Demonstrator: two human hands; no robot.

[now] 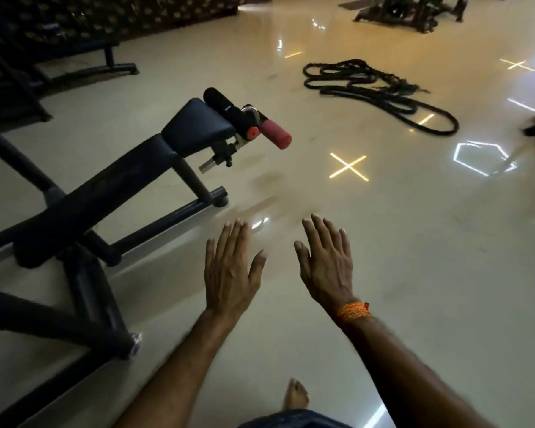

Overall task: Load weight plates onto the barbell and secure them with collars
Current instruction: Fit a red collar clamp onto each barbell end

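Task looks not started, as far as this view shows. No barbell, plates or collars in sight anywhere, so can't say where they are; prob. out of frame.

Left grip & right grip: both held out in front, backs up, fingers straight & a bit spread. They hold nothing & touch nothing. They hang over bare floor, side by side w/ a gap between. Orange thread on the right wrist.

Around them:
- Black padded bench to the left, w/ a red roller at its far end. It's near the left grip, not touching.
- Black rope in loose loops on the floor, further off, up & right.
- Dark frame at far top right, too dim & small to tell if it carries plates.
- Bare foot at bottom edge, on the floor.

Judgement: none of the steps done, i.e. no plate on a bar & no collar fitted. All is left: find bar & plates, slide plates on each end, then clamp collars outside them. Next step prob. means getting to wherever the kit is kept. The far frame could be it, but unsure.
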